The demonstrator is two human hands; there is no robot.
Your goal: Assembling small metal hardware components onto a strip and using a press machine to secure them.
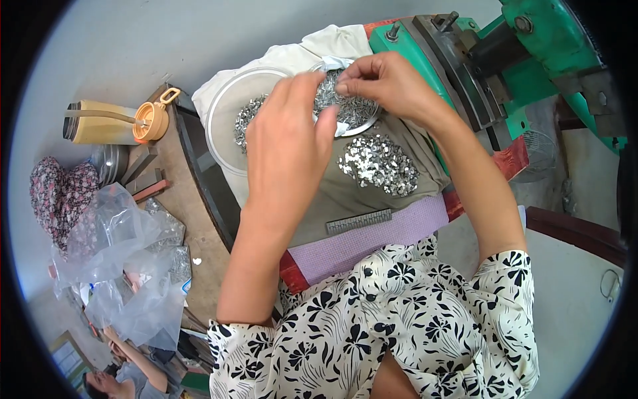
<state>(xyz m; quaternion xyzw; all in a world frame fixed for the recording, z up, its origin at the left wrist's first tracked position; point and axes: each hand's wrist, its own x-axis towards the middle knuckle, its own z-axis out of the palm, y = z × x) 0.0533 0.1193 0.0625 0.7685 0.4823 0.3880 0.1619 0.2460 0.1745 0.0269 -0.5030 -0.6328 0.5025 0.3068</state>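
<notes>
My left hand [284,130] is raised over the cloth, its thumb apart from the fingers, and I see nothing held in it. My right hand [389,83] is closed in a pinch above a round bowl of thin shiny metal pieces [355,110]. Whatever sits between its fingertips is too small to make out. Partly behind my left hand lies a wide round tray with a pale rim [214,133], holding a heap of small metal bits [247,123]. Closer to me, a pile of small flat silvery pieces [382,165] rests on the cloth.
A short dark ruler-like strip [359,221] lies by a lilac mat [372,243]. On the right stands a green machine [425,63]. Leftward are a yellow bottle with an orange lid [151,122], clear plastic bags [126,239] and a floral cloth bundle [56,196]. Another person [136,372] is at lower left.
</notes>
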